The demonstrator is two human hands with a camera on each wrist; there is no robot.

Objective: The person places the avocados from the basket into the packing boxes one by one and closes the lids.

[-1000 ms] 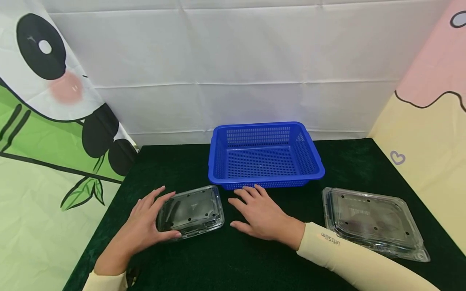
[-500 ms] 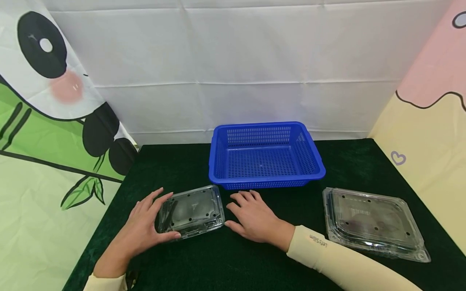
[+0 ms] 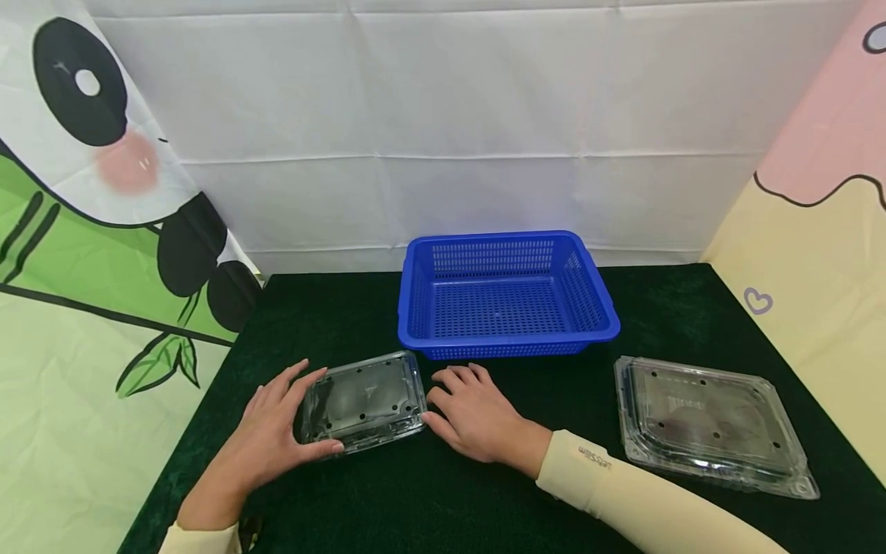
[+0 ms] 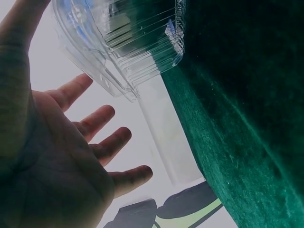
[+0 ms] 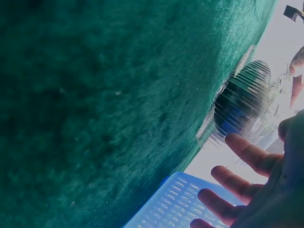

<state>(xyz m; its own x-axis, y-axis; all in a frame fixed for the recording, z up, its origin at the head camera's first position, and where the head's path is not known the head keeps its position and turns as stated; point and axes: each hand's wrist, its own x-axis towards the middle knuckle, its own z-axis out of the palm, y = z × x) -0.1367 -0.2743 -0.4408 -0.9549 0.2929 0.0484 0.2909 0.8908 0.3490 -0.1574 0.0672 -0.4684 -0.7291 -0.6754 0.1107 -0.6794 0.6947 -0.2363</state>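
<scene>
A clear plastic clamshell box (image 3: pixel 367 396) with small round holes in its lid lies on the dark green cloth, left of centre. My left hand (image 3: pixel 266 427) stands at its left side, thumb by the near edge and index finger by the far corner. In the left wrist view the fingers (image 4: pixel 111 147) are spread, and the index fingertip is at the rim of the box (image 4: pixel 137 45). At the right side of the box is my right hand (image 3: pixel 474 415), its thumb tip at the edge. The right wrist view has its fingers (image 5: pixel 242 185) apart, beside the ribbed box wall (image 5: pixel 242 97).
A blue perforated plastic basket (image 3: pixel 512 342) stands behind the box, near the table's back edge. Another clear clamshell box (image 3: pixel 713 423) lies to the right, beyond my right forearm. A white cloth wall (image 3: pixel 471 115) rises behind the table (image 3: pixel 325 308).
My right hand has moved left and slightly toward me, up to the right edge of the left clamshell box. My left hand and both boxes stay nearly in place.
</scene>
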